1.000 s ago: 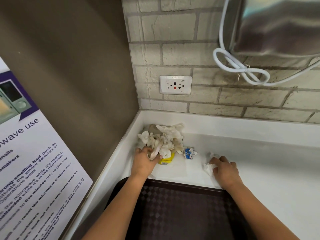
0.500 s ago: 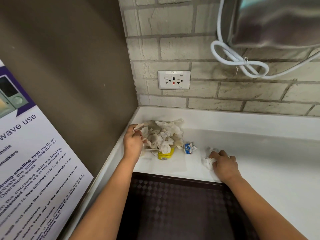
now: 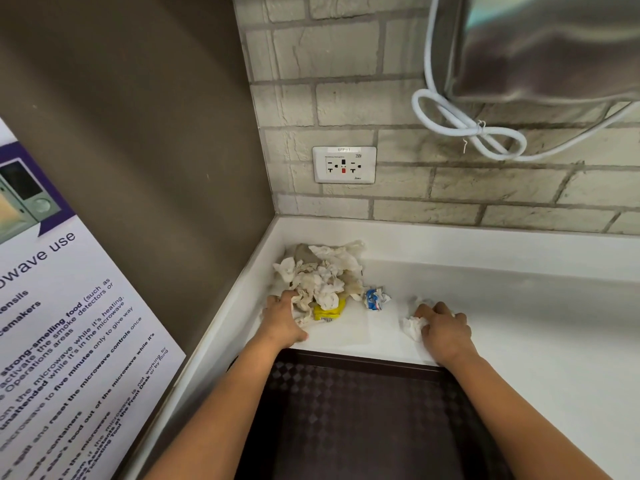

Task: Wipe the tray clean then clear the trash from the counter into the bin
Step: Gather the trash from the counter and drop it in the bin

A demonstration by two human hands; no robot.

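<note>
A: Poster (image 3: 52,323) at your nine o'clock, then what did your left hand (image 3: 282,318) have?

B: Its fingers were curled into the pile of crumpled napkins (image 3: 320,275) in the counter (image 3: 519,323) corner, at eleven o'clock of the dark tray (image 3: 346,420). A yellow wrapper (image 3: 327,311) lay under the pile, a blue wrapper (image 3: 375,299) just at its three o'clock.

A: And your right hand (image 3: 445,332)?

B: It clutched a small white tissue (image 3: 412,327), resting on the counter at the tray's one o'clock.
</note>
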